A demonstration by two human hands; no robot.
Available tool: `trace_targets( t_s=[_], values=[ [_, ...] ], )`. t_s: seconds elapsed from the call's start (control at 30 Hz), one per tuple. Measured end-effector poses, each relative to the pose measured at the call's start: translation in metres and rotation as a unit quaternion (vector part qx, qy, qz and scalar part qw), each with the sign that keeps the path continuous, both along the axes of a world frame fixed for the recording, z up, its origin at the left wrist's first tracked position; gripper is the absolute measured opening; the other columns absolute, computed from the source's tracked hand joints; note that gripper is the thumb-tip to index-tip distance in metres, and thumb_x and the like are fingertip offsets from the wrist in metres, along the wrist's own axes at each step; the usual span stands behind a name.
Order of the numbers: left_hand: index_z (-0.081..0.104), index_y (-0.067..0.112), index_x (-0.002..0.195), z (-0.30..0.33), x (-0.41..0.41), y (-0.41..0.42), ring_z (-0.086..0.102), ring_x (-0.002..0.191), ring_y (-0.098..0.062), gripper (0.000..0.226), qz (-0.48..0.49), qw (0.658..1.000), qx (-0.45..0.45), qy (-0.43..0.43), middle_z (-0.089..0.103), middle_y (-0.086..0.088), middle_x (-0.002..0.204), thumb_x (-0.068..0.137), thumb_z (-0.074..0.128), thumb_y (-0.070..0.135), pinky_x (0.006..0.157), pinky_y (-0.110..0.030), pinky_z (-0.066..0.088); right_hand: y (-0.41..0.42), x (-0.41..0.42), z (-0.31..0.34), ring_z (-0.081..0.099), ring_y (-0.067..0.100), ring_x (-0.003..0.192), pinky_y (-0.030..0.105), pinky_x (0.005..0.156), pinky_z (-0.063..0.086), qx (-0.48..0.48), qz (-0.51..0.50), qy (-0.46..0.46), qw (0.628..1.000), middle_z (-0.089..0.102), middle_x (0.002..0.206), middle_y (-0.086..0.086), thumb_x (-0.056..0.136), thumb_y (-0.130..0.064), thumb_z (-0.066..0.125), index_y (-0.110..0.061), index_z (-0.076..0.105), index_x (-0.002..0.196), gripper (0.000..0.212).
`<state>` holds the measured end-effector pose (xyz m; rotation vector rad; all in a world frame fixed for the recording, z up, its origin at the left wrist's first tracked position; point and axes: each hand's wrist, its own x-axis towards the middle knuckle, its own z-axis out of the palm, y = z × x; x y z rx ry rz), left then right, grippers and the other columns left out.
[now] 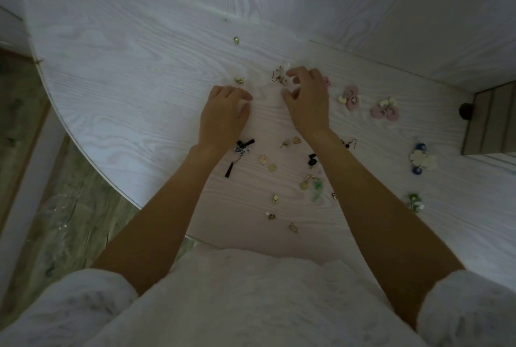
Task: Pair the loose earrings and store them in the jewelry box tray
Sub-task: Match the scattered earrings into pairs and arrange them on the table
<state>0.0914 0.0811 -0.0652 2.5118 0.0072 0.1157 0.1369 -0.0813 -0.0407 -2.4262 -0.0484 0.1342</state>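
Both hands work a pale, fluffy white earring (268, 95) mid-table (125, 95): left hand (223, 115) curled, pinching its edge; right hand (307, 98) clawed above it. Its axis is unclear. The jewelry box (491, 120) sits far right, its contents unseen.

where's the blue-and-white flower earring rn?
Head view, far right of the table: the blue-and-white flower earring lies just below the jewelry box, above the green earring.

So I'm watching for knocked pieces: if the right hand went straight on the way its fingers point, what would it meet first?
Probably the pale dangly earring just beyond the right hand, right at its fingertips; depth is unclear, so it may already touch.
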Motion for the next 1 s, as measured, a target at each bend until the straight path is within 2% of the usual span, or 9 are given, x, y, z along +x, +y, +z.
trace_targets(
  t_s=[0.17, 0.23, 0.33, 0.43, 0.57, 0.67, 0.8, 0.87, 1.0],
  values=[
    [0.054, 0.008, 0.119, 0.001, 0.018, 0.024, 0.046, 0.109, -0.03, 0.035, 0.04, 0.998, 0.009, 0.045, 0.054, -0.014, 0.12, 0.085, 0.053, 0.008, 0.089, -0.026, 0.035, -0.02, -0.041, -0.008, 0.042, 0.031, 0.11, 0.036, 0.092, 0.036, -0.15, 0.035, 0.011, 0.988, 0.049, 0.119, 0.013, 0.084, -0.016, 0.058, -0.012, 0.056, 0.118, 0.035],
    [0.05, 0.008, 0.126, -0.001, 0.032, 0.028, 0.043, 0.114, -0.032, 0.042, 0.005, 0.996, 0.019, 0.085, 0.048, -0.016, 0.128, 0.084, 0.054, 0.006, 0.094, -0.031, 0.036, -0.027, -0.05, -0.012, 0.042, 0.032, 0.111, 0.034, 0.092, 0.033, -0.132, 0.012, 0.037, 0.991, 0.048, 0.119, 0.015, 0.084, -0.015, 0.057, -0.01, 0.056, 0.118, 0.034],
    [0.059, 0.008, 0.115, -0.001, 0.041, 0.024, 0.045, 0.109, -0.032, 0.034, -0.049, 0.993, 0.026, 0.106, 0.052, -0.015, 0.12, 0.082, 0.053, 0.003, 0.087, -0.029, 0.037, -0.028, -0.059, -0.013, 0.045, 0.027, 0.104, 0.027, 0.086, 0.036, -0.069, 0.044, 0.054, 0.995, 0.049, 0.116, 0.015, 0.086, -0.011, 0.057, -0.008, 0.058, 0.115, 0.029],
    [0.064, 0.01, 0.104, -0.001, 0.028, 0.018, 0.05, 0.1, -0.029, 0.027, -0.077, 0.992, 0.028, 0.094, 0.057, -0.012, 0.108, 0.081, 0.052, 0.003, 0.078, -0.026, 0.037, -0.015, -0.046, -0.007, 0.049, 0.029, 0.098, 0.028, 0.084, 0.04, -0.083, 0.102, -0.017, 0.991, 0.056, 0.109, 0.014, 0.085, -0.008, 0.055, -0.008, 0.062, 0.109, 0.025],
    [0.064, 0.015, 0.105, -0.002, -0.004, 0.016, 0.052, 0.09, -0.029, 0.026, -0.027, 0.997, 0.056, 0.05, 0.059, -0.01, 0.103, 0.082, 0.052, 0.01, 0.071, -0.034, 0.044, 0.032, 0.016, 0.003, 0.046, 0.023, 0.115, 0.025, 0.094, 0.039, -0.061, 0.201, -0.029, 0.977, 0.052, 0.125, 0.009, 0.088, -0.006, 0.047, -0.008, 0.054, 0.122, 0.035],
    [0.057, 0.012, 0.117, -0.003, -0.02, 0.021, 0.051, 0.097, -0.031, 0.032, 0.029, 0.996, 0.059, 0.067, 0.055, -0.015, 0.112, 0.086, 0.053, 0.018, 0.074, -0.039, 0.047, 0.066, 0.062, 0.003, 0.026, 0.022, 0.138, 0.034, 0.114, 0.026, -0.094, 0.257, 0.009, 0.962, 0.029, 0.15, 0.01, 0.093, -0.008, 0.04, -0.006, 0.032, 0.141, 0.049],
    [0.052, 0.01, 0.125, -0.004, -0.03, 0.027, 0.048, 0.103, -0.029, 0.041, 0.063, 0.991, 0.0, 0.118, 0.049, -0.015, 0.118, 0.084, 0.057, 0.016, 0.08, -0.036, 0.046, 0.08, 0.082, -0.009, 0.001, 0.021, 0.146, 0.029, 0.117, 0.006, -0.153, 0.303, 0.1, 0.935, 0.001, 0.158, 0.011, 0.098, -0.016, 0.036, -0.002, 0.008, 0.147, 0.058],
    [0.052, 0.011, 0.125, -0.002, -0.034, 0.026, 0.049, 0.102, -0.028, 0.043, 0.057, 0.99, -0.023, 0.126, 0.049, -0.014, 0.116, 0.083, 0.06, 0.017, 0.078, -0.032, 0.044, 0.074, 0.068, -0.016, 0.002, 0.022, 0.146, 0.03, 0.119, 0.006, -0.146, 0.331, 0.096, 0.927, 0.004, 0.157, 0.012, 0.097, -0.015, 0.036, 0.0, 0.013, 0.146, 0.056],
    [0.052, 0.014, 0.124, 0.001, -0.047, 0.018, 0.046, 0.101, -0.025, 0.045, 0.038, 0.987, -0.038, 0.15, 0.047, -0.012, 0.116, 0.079, 0.061, 0.015, 0.075, -0.026, 0.037, 0.04, 0.002, -0.023, 0.029, 0.033, 0.138, 0.038, 0.116, 0.021, -0.07, 0.381, 0.035, 0.921, 0.034, 0.146, 0.021, 0.089, -0.007, 0.05, 0.006, 0.039, 0.135, 0.048]
  ],
)
